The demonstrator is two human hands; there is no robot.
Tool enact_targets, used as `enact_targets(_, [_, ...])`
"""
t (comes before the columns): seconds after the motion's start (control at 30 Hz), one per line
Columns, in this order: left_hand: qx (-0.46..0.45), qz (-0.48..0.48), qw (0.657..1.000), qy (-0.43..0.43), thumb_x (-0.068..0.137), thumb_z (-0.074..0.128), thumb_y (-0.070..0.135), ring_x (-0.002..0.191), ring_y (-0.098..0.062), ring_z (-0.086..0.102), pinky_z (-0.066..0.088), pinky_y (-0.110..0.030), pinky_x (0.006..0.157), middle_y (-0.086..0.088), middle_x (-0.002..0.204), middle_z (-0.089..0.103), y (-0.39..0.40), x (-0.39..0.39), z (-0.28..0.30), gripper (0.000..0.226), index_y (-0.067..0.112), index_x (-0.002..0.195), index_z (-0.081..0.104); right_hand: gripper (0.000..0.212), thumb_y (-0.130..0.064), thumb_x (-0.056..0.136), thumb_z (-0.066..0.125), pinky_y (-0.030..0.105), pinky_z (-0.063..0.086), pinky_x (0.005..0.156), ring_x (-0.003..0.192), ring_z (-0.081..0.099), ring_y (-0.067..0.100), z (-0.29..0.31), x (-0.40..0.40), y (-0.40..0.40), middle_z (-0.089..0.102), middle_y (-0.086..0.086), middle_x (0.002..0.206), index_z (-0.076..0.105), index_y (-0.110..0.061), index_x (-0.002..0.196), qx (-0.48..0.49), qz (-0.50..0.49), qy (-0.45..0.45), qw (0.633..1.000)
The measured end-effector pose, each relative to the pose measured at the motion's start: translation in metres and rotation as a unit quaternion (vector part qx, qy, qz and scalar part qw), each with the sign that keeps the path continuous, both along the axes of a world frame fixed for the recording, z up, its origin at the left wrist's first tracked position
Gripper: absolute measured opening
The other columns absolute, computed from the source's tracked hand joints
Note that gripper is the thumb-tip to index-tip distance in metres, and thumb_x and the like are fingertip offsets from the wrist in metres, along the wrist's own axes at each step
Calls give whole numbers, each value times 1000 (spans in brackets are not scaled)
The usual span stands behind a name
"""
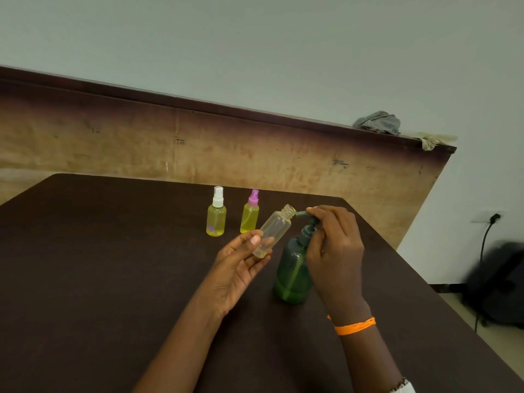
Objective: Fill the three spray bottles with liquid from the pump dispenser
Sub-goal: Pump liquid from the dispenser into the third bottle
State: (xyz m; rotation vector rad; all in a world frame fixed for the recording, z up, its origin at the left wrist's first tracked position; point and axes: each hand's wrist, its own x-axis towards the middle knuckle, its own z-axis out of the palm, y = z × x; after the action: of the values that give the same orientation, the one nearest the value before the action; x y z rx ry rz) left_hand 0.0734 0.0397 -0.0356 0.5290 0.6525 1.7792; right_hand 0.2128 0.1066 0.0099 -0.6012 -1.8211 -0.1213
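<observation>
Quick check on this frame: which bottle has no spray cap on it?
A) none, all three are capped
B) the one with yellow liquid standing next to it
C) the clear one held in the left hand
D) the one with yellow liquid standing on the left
C: the clear bottle in the left hand shows a bare threaded neck tilted toward the pump spout, while the white-capped bottle and pink-capped bottle stand capped on the table.
</observation>
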Motion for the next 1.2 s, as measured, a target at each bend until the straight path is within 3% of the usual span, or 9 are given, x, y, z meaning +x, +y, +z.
enact_targets(0.13, [-14,10,1000,7,29,95,33,82,-14,70,56,-22,67,-11,100,72,-1,-6,-1,76,11,98,68,35,-3,82,35,18,43,83,92,54,21,-2,-4,-2,60,15,97,65,3,100,-4,-9,14,1000])
enact_targets(0.23, [-25,10,1000,5,58,80,22,84,-13,70,57,-21,70,-10,101,71,-3,-3,2,42,11,96,67,34,-2,82,35,17,42,80,89,53,20,-3,-7,-2,60,15,94,66,3,97,-1,-15,29,999])
enact_targets(0.3, [-29,15,999,13,67,66,16,83,-11,70,55,-20,73,-8,98,72,-4,1,7,30,11,97,66,33,0,81,35,18,42,77,86,51,19,-3,-9,-3,60,15,91,66,4,94,7,-24,35,999])
enact_targets(0.53, [-20,43,999,-18,63,67,17,86,-10,69,56,-18,74,-7,96,73,-7,16,8,37,10,99,65,24,14,76,45,27,43,67,77,50,23,-9,-15,3,57,17,82,65,4,86,40,-61,37,997])
enact_targets(0.77, [-14,50,998,-47,68,62,14,85,-9,70,55,-17,71,-7,94,73,-12,20,9,41,6,108,61,19,9,75,43,38,46,58,71,47,26,2,-10,6,54,15,76,60,1,76,61,-71,-31,995])
enact_targets(0.87, [-6,41,998,-51,68,63,9,88,-10,69,55,-17,71,-10,105,70,-13,20,11,45,4,113,60,20,13,66,45,40,47,56,69,51,31,12,-10,5,54,15,74,59,1,74,67,-76,-56,993])
enact_targets(1.0, [-5,47,998,-31,66,64,7,98,-12,67,54,-16,75,-12,117,65,-12,17,8,47,5,113,60,21,8,74,38,39,44,56,68,44,27,1,-14,4,52,15,72,57,0,72,61,-79,-19,995])
enact_targets(1.2, [8,61,997,-44,65,63,2,90,-12,69,55,-17,72,-7,98,73,-12,18,10,44,4,109,59,19,4,71,38,38,44,54,65,47,29,11,-10,7,52,14,71,56,-2,70,64,-64,-58,994])
